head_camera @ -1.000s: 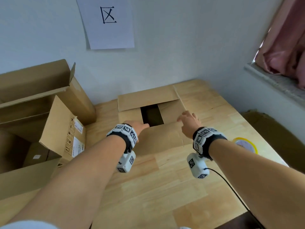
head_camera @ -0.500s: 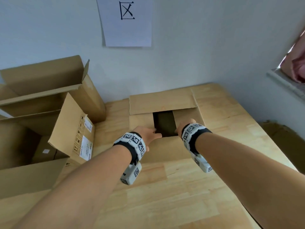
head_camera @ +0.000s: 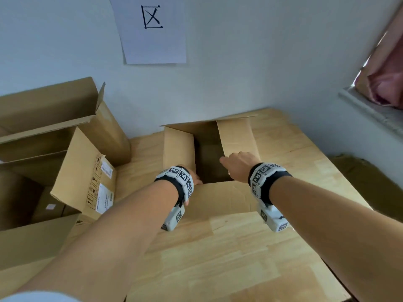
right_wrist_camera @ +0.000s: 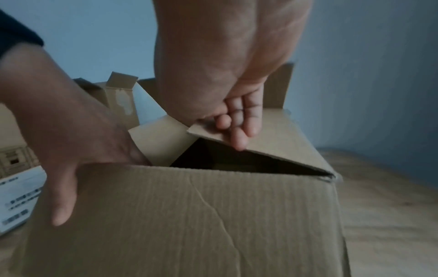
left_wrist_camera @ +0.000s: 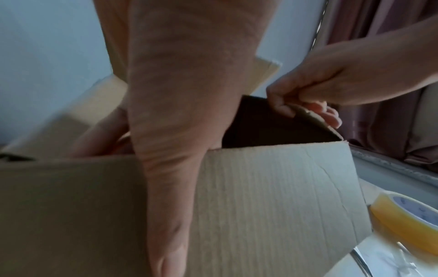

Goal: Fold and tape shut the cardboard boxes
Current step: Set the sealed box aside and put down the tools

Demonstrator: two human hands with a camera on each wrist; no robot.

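Note:
A small brown cardboard box (head_camera: 218, 199) stands on the wooden table (head_camera: 218, 269) near the wall, its top open and dark inside. My left hand (head_camera: 193, 179) grips the near flap (left_wrist_camera: 272, 196) at its left end, thumb (right_wrist_camera: 62, 198) outside and fingers (left_wrist_camera: 94, 138) inside the box. The right hand (head_camera: 237, 165) pinches the inner edge of the right flap (head_camera: 236, 136), which is raised; in the right wrist view its fingers (right_wrist_camera: 237, 129) lie on that flap (right_wrist_camera: 279, 142). The left flap (head_camera: 178, 147) also stands up. A yellowish tape roll (left_wrist_camera: 403, 221) lies right of the box.
Large open cardboard boxes (head_camera: 54, 131) crowd the table's left side, one with a labelled flap (head_camera: 87, 177) leaning toward the small box. A paper sheet (head_camera: 152, 29) hangs on the wall behind. A window sill (head_camera: 370, 110) and pink curtain (head_camera: 383, 83) are at the right.
The side flaps, lying flat before, have lifted and the opening is wider. My right hand moved from the near flap to the right flap's edge; my left hand slid into the opening.

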